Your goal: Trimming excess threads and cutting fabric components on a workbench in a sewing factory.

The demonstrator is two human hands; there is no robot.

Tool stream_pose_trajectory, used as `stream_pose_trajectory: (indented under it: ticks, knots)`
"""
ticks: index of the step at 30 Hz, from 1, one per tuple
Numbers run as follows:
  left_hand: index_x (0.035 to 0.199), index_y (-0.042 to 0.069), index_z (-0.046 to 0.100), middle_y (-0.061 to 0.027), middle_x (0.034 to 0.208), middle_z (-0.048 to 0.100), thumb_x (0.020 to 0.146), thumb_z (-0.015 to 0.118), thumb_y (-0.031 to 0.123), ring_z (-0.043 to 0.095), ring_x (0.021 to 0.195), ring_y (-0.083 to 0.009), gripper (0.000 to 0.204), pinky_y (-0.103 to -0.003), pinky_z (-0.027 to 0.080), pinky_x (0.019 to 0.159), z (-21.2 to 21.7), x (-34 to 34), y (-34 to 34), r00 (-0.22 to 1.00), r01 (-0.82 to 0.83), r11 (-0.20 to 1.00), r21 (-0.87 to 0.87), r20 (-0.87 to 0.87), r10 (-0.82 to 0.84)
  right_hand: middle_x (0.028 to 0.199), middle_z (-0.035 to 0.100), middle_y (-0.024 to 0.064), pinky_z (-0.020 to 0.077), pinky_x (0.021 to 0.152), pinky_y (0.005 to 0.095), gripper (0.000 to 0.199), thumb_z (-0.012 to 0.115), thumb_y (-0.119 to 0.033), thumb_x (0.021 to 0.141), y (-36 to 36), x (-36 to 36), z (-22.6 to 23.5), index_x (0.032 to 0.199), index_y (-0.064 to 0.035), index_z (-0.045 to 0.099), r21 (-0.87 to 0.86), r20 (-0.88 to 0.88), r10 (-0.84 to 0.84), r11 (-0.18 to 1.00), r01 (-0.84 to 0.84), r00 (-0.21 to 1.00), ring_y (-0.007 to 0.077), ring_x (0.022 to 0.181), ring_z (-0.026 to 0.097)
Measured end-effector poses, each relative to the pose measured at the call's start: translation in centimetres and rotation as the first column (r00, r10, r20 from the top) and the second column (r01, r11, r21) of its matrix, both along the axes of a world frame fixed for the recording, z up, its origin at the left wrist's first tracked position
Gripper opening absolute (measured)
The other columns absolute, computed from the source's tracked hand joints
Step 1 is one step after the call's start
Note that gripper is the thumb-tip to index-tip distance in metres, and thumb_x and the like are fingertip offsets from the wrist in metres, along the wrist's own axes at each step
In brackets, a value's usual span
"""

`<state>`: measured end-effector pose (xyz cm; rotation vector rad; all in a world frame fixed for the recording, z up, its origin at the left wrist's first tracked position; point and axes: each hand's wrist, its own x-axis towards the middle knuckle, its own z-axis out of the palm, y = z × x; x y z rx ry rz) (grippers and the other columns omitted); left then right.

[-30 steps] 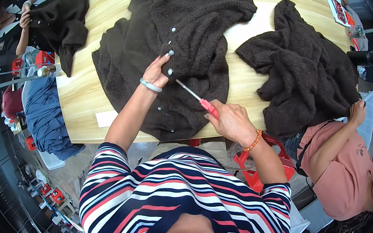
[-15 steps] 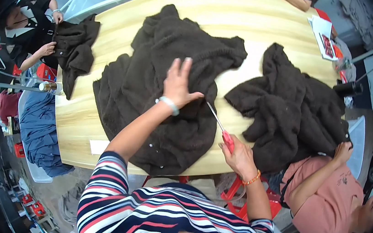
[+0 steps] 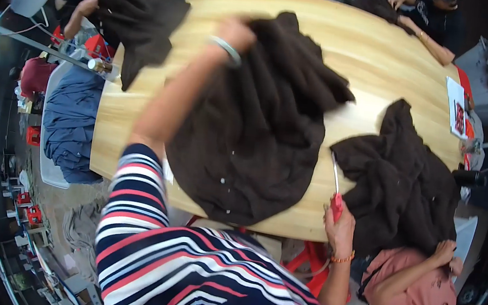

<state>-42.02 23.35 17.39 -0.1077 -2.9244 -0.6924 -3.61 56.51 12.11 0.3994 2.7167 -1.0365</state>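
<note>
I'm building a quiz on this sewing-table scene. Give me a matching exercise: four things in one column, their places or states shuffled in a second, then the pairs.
1. left hand
2. right hand
3. brown garment
4. second brown garment

a. heaped at the table's right end
b. holds a red-handled tool
c. spread in the table's middle
d. grips cloth at the far side

Pairs: 1-d, 2-b, 3-c, 4-a

You see a white rectangular printed sheet with red and dark patches (image 3: pixel 457 109) lying flat near the far right edge of the pale wooden surface (image 3: pixel 387 54).
</note>
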Motion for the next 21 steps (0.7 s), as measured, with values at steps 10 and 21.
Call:
stream_pose_trajectory:
  ticks: [10,21]
  knots:
    - [0.113,0.017,0.065,-0.0146,0.104,0.067,0.074,0.066,0.030,0.060,0.104,-0.0342,0.041,-0.045,0.046,0.090,11.0,-3.4,-35.7,0.629,-0.523,0.805,-0.279,-0.764,0.143,0.084,0.064,0.0253,0.0464,0.071,0.0501,0.031,0.061,-0.030,0.089,-6.1,-4.2,1.8,0.106,-0.0038,0.060,0.140,0.139,0.004,0.990,-0.023,0.990,0.0448,0.082,0.060]
    - [0.125,0.017,0.058,-0.0153,0.143,0.037,0.075,0.072,0.034,0.029,0.135,-0.0403,0.054,-0.057,0.025,0.108,-17.9,29.0,-4.5,0.872,0.485,0.874,-0.040,0.094,-0.480,0.072,0.061,0.0198,0.0480,0.066,0.0475,0.026,0.065,-0.028,0.085,-13.0,-4.1,1.9,0.095,-0.0049,0.058,0.331,0.101,0.291,0.892,-0.308,0.951,0.0364,0.075,0.061]
